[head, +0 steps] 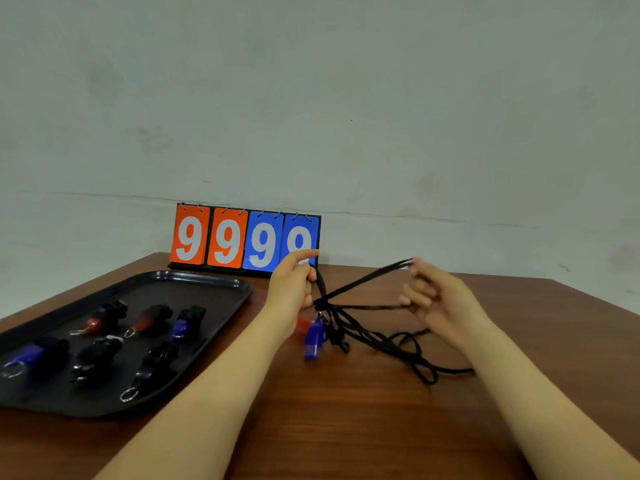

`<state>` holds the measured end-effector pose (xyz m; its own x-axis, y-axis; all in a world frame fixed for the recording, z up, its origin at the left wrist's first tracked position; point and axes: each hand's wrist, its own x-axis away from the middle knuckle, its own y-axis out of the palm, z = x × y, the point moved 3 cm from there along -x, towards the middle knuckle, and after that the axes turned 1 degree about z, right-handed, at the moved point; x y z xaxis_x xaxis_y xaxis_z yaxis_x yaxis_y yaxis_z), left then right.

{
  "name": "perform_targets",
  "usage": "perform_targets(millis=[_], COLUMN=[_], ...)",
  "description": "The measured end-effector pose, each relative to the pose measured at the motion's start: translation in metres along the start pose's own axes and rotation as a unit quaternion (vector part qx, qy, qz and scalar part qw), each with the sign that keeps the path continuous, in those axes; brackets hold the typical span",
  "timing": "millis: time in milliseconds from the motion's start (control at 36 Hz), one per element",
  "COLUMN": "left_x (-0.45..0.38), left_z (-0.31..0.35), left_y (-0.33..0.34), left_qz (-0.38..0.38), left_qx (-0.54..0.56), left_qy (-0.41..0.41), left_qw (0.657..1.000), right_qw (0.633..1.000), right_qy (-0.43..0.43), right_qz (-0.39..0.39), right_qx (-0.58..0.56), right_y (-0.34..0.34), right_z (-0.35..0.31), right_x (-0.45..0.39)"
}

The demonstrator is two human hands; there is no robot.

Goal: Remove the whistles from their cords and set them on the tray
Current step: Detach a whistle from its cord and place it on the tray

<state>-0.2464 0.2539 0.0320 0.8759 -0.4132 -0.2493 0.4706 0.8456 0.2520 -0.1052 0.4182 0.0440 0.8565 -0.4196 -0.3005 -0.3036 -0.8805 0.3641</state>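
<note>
Both bare arms reach out over the brown desk (pixel 346 427). The left hand (pixel 292 292) is curled around a bunch of black cords (pixel 360 284), gripping them where they gather into a knot-like cluster, with its forefinger stuck out straight toward the scoreboard. The right hand (pixel 433 297) pinches the far ends of the same cords, pulling two strands taut between the hands, raised off the desk. Just under the left hand a blue whistle (pixel 313 339) dangles from the gathered cords, and a red whistle (pixel 304 323) shows beside it, partly hidden behind the wrist. The slack of the cords trails in loose loops on the desk below the right forearm. To the left, well apart from the hands, a black tray (pixel 207 292) lies on the desk carrying several whistles, red, blue and black, some with metal rings. At the back against the wall stands a flip scoreboard (pixel 242 239) reading 9 9 9 9, two cards orange and two blue.
</note>
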Motion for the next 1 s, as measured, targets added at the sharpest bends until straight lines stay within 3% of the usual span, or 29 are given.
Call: perform_targets(millis=[56,167,222,278,333,361,472,583,694,833,889,944,1000], left_x=[-0.003,-0.005,-0.004,-0.001,0.001,0.002,0.004,0.002,0.002,-0.001,-0.002,-0.002,-0.003], left_z=[-0.003,-0.005,-0.005,-0.005,-0.006,-0.006,-0.011,-0.018,-0.017,-0.016,-0.018,-0.022,-0.026], left_y=[-0.002,0.001,0.004,0.005,0.005,0.005,0.008,0.009,0.008,0.004,0.004,0.004,0.004], left_qz=[0.009,0.005,-0.005,-0.014,-0.016,-0.018,-0.039,-0.053,-0.045,0.004,0.002,-0.013,-0.028], left_qx=[-0.012,0.009,-0.004,-0.022,-0.031,-0.037,-0.088,-0.145,-0.137,-0.131,-0.14,-0.182,-0.242], left_qy=[-0.001,-0.008,-0.003,0.005,0.001,-0.003,-0.016,-0.019,-0.011,0.004,0.006,0.006,0.012], left_qw=[1.0,1.0,1.0,1.0,0.999,0.999,0.995,0.988,0.99,0.991,0.99,0.983,0.97], right_qw=[0.981,0.951,0.963,0.989,0.967,0.96,0.974,0.976,0.957,0.973,0.968,0.928,0.82], right_qy=[-0.026,-0.062,-0.048,-0.031,-0.016,0.002,0.072,0.103,0.049,-0.01,-0.003,0.013,0.019], right_qz=[0.051,0.1,0.105,0.139,0.161,0.15,0.049,-0.004,0.068,0.183,0.211,0.235,0.227], right_qx=[-0.186,-0.284,-0.243,-0.039,0.195,0.238,0.209,0.194,0.279,0.138,0.135,0.29,0.526], right_y=[-0.012,-0.032,-0.036,-0.037,-0.03,-0.025,-0.005,0.007,0.001,-0.023,-0.03,-0.037,-0.043], right_z=[-0.007,-0.011,-0.008,-0.004,0.001,0.005,0.019,0.022,0.017,0.006,0.006,0.01,0.017], right_x=[-0.003,-0.007,-0.01,-0.013,-0.013,-0.012,-0.005,-0.003,-0.003,-0.007,-0.009,-0.012,-0.013])
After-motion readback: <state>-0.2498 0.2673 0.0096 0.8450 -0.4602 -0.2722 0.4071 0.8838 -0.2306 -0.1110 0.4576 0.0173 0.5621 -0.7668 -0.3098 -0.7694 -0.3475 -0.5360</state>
